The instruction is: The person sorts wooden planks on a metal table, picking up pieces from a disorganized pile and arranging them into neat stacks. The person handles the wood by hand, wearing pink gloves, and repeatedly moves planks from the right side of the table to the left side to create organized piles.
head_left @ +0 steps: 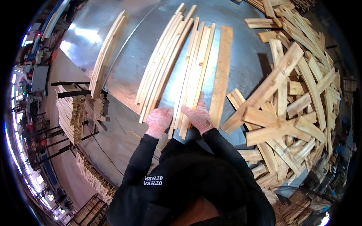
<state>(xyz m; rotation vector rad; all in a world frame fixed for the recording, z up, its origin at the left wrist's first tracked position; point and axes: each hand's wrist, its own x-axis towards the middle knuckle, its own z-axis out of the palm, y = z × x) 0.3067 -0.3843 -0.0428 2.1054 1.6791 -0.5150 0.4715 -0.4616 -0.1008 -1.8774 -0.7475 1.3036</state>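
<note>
Both of my hands wear pale pink knit gloves. A narrow group of wooden strips lies lengthwise on the metal table, its near ends between my hands. My right hand grips it from the right, thumb across the top and fingers along the outer side. Curled at the left edge of this group is my left hand, its fingertips hidden. That hand also sits beside the near ends of a thicker bundle of strips. To the right of my right hand lies a wide flat board.
A heap of jumbled boards covers the table's right side. Farther left, a small bundle of strips overhangs the table edge. Stacked strips rest on a dark metal rack beyond that edge. Machinery stands at far left.
</note>
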